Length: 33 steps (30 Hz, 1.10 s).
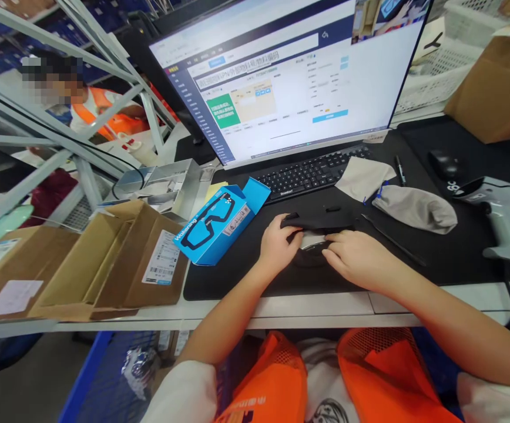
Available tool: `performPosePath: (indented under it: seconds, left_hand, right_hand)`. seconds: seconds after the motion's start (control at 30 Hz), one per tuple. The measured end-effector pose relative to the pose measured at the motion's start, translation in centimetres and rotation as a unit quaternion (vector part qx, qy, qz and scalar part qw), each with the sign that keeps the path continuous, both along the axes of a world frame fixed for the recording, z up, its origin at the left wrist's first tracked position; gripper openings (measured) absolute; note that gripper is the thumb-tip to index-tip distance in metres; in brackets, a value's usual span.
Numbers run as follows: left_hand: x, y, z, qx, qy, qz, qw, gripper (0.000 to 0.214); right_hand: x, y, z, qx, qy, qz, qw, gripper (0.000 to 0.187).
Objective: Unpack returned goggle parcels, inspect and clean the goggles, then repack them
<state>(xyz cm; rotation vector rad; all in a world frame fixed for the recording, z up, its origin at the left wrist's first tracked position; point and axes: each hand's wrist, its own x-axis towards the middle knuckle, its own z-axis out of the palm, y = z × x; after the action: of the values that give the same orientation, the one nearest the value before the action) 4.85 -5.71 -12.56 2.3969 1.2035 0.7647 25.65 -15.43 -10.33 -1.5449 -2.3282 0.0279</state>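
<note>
My left hand [278, 242] is closed, thumb and fingers gripping the left end of a black case [319, 220] over the desk mat. From the right, the fingers of my right hand [358, 254] are bent onto the same case. A pale grey piece [312, 239] shows between my hands, below the black flap; what it is I cannot make out. Left of my hands lies an open blue box [215, 226] with goggles printed on it. To the right are a grey drawstring pouch [416, 208], a light cloth [365, 176] and a thin black strip [391, 239].
A monitor [290, 88] and keyboard [303, 176] stand behind my hands. Cardboard boxes [118, 252] and a metal tray [184, 188] are at left. A barcode scanner [499, 214], mouse [446, 164] and pen [400, 170] lie at right. Another person [105, 111] is beyond the frame.
</note>
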Motion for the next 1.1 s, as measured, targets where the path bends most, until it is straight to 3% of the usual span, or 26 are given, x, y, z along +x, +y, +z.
performPosePath:
  seconds: [0.2,0.37,0.47,0.6,0.77,0.93,1.1]
  left_hand:
    - [-0.7,-0.2,1.7,-0.065,0.071,-0.061,0.993,0.045]
    - [-0.8,-0.4,2.5,-0.079,0.092,-0.061,0.991,0.046]
    - [-0.7,-0.4,2.1,-0.078,0.087,-0.053,0.992,0.042]
    - [-0.4,-0.2,1.1,-0.044,0.051,-0.023,0.997,0.017]
    - [-0.2,0.2,-0.1,-0.042,0.024,-0.006,0.999,0.025]
    - [-0.4,0.4,-0.3,-0.031,-0.004,-0.056,0.998,0.029]
    - [-1.2,0.8,1.0,-0.031,0.06,-0.137,0.988,0.029]
  right_hand:
    - [-0.6,-0.3,-0.6,0.001,-0.042,-0.024,0.999,0.039]
    - [-0.3,-0.2,-0.5,-0.006,-0.02,-0.021,1.0,0.038]
    - [0.1,0.0,-0.4,-0.008,0.005,-0.008,1.0,0.033]
    - [0.5,0.3,0.1,-0.013,0.052,-0.008,0.999,0.03]
    - [0.4,0.5,1.4,-0.064,0.054,0.041,0.996,0.027]
    - [-0.6,0.3,1.5,-0.117,0.012,0.031,0.993,0.03]
    - [-1.6,0.0,1.3,-0.16,-0.001,0.008,0.987,0.045]
